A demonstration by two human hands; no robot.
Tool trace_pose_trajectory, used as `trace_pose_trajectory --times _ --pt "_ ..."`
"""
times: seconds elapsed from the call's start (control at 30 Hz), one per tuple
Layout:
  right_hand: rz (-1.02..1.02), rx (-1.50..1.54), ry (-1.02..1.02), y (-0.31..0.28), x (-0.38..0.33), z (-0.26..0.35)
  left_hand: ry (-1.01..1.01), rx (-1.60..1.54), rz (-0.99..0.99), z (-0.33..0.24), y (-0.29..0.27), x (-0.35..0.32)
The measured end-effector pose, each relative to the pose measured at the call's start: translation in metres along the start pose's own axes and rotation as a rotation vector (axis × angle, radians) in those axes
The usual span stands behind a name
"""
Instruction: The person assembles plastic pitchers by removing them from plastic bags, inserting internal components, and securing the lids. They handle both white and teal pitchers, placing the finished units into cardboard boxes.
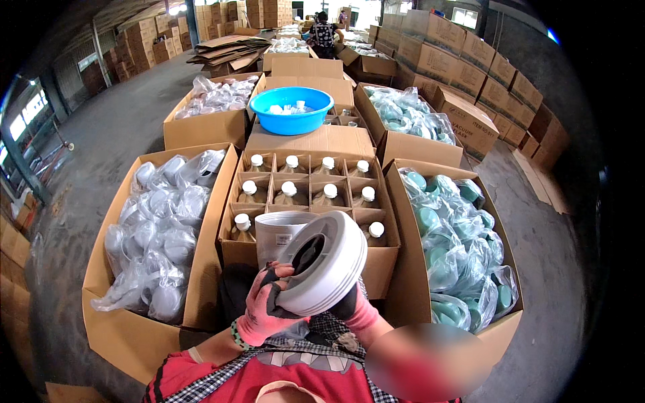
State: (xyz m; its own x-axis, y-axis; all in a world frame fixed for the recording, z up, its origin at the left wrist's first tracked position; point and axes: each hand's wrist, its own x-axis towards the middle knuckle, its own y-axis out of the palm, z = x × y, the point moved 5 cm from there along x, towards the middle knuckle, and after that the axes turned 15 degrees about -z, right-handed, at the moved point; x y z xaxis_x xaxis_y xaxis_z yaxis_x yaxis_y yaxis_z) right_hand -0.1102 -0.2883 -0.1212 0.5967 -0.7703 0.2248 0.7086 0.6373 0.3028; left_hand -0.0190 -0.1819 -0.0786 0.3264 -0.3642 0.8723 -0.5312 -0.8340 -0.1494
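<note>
My left hand (261, 312), in a pink glove with dark fingertips, grips the near left rim of a white ringed plastic flask part (336, 258). The part is tilted, and a dark round opening shows on its left face. Behind and under its right side is my right hand (361, 314), also gloved in pink and black; it holds the part, though its fingers are mostly hidden. Just beyond stands a white plastic cylinder (272, 236) with a small label, partly covered by the held part. Its lower end is hidden.
A divided carton (312, 161) ahead holds several white-capped bottles (287, 191). Cartons of bagged white parts (161, 228) and bagged green parts (447, 248) flank it. A blue basin (289, 124) with small white pieces sits farther back. Stacked cartons (463, 50) line the right; a person (324, 37) stands far ahead.
</note>
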Motion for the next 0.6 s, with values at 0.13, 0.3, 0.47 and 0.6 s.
trace_pose_trajectory --times 0.13,0.3,0.47,0.6 --pt "-0.119 -0.04 -0.016 -0.016 0.001 0.002 0.052 -0.055 0.001 -0.001 -0.004 -0.002" --pt "-0.246 0.002 0.077 -0.021 -0.004 -0.022 0.035 -0.009 -0.001 0.0 -0.004 -0.003" --pt "-0.091 -0.421 -0.307 -0.021 -0.002 -0.001 -0.027 -0.027 -0.006 0.0 -0.002 0.0" --pt "-0.112 -0.402 -0.174 -0.012 0.002 -0.009 0.027 0.01 0.011 0.001 -0.001 0.0"
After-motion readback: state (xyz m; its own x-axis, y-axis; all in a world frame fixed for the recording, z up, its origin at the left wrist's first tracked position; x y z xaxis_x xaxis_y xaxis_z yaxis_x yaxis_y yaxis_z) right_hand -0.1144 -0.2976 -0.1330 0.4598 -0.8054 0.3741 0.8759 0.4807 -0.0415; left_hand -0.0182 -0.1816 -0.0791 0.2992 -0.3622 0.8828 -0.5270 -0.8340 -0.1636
